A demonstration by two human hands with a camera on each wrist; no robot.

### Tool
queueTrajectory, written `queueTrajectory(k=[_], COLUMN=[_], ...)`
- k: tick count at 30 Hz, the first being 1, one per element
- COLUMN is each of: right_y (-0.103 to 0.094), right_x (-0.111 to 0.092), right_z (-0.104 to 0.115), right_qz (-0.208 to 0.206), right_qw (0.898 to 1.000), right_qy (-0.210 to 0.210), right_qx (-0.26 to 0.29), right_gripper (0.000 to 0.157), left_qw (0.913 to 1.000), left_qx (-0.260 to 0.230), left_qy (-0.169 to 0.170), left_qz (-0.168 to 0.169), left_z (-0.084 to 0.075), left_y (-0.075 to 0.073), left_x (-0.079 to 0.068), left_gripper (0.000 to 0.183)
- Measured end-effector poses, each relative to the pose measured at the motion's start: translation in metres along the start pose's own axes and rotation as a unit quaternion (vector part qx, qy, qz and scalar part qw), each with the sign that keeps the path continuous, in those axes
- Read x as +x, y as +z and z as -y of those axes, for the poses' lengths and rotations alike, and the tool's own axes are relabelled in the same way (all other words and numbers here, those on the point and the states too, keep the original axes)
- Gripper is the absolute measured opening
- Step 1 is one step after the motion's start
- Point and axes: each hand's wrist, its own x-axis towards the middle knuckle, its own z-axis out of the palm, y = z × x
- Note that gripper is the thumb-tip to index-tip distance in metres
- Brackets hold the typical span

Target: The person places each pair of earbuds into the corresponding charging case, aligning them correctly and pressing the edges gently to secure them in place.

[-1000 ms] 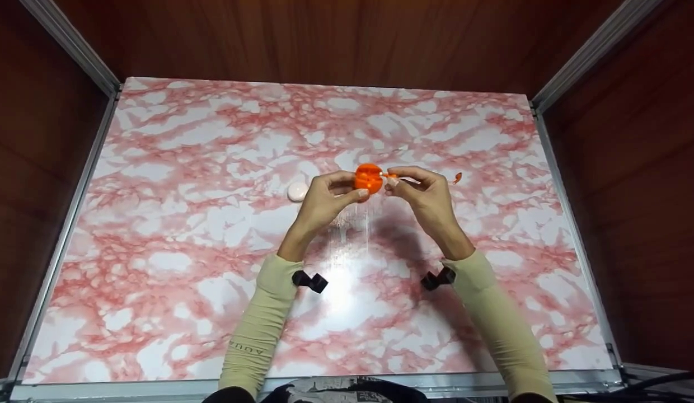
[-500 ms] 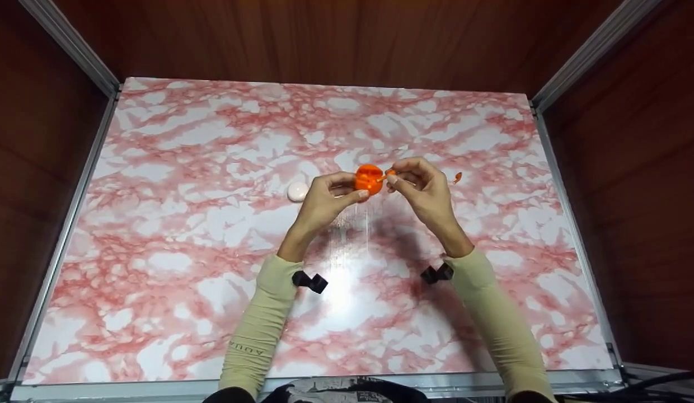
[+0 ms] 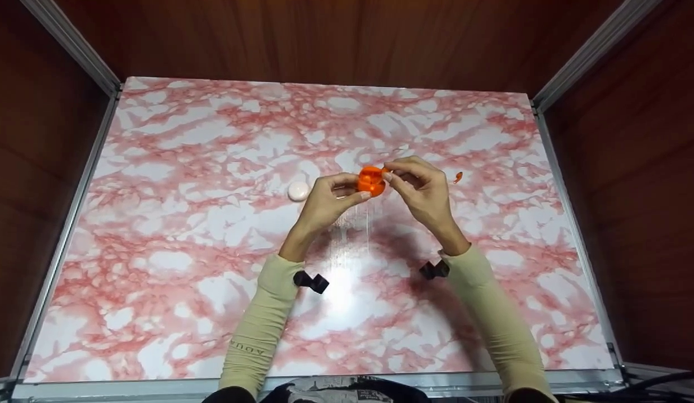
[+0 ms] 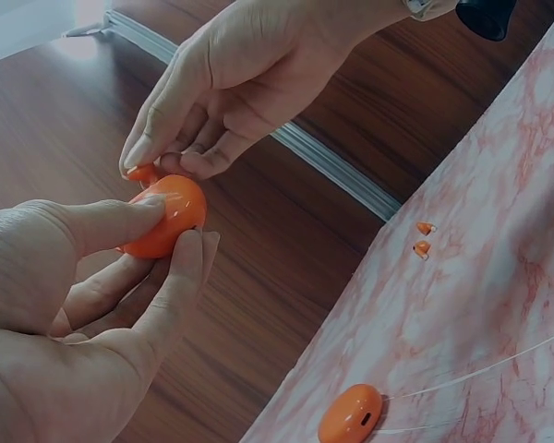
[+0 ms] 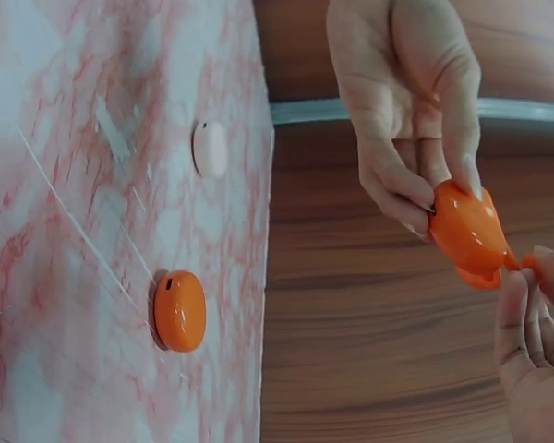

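My left hand grips an opened orange earbud case above the table, its lid tilted back. With thumb and fingertips my right hand pinches a small orange earbud right at the rim of that case, partly hidden by the fingers. A second orange case, closed, lies on the table beneath the hands in the wrist views; in the head view the held case and the hands cover it. Two small orange earbuds lie on the table in the left wrist view, right of my right hand.
A pale pink rounded case rests on the table beside my left hand. The red-and-white marbled table is bounded by metal rails and dark wood-grain panels at the back and both sides.
My right hand has moved left and slightly up, bringing the pinched earbud from beside the case to its rim. The left hand keeps hold of the case, shifted slightly right.
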Motion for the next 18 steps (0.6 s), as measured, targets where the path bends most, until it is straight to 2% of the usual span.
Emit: queueTrajectory(k=[7,13,18], right_y=[0.0017,0.0011,0.0008], right_x=[0.0006,-0.0003,-0.0033], right_z=[-0.0005,-0.0018,0.0002], right_qz=[0.017,0.047,0.064], right_qw=[1.000,0.995,0.992], right_qy=[-0.012,-0.037,-0.032], right_qx=[-0.023,-0.077,-0.100], right_gripper=[0.018,0.024,0.026], left_qw=[0.9999,0.9998,0.9997], left_qx=[0.015,0.014,0.017], left_qy=[0.004,0.008,0.010], left_qz=[0.004,0.009,0.012], left_z=[-0.0015,0.0001,0.0001], left_y=[0.0007,0.0014,0.0028], left_x=[0.0003,0.0006,0.0003], left_gripper=[0.031,0.030,0.030])
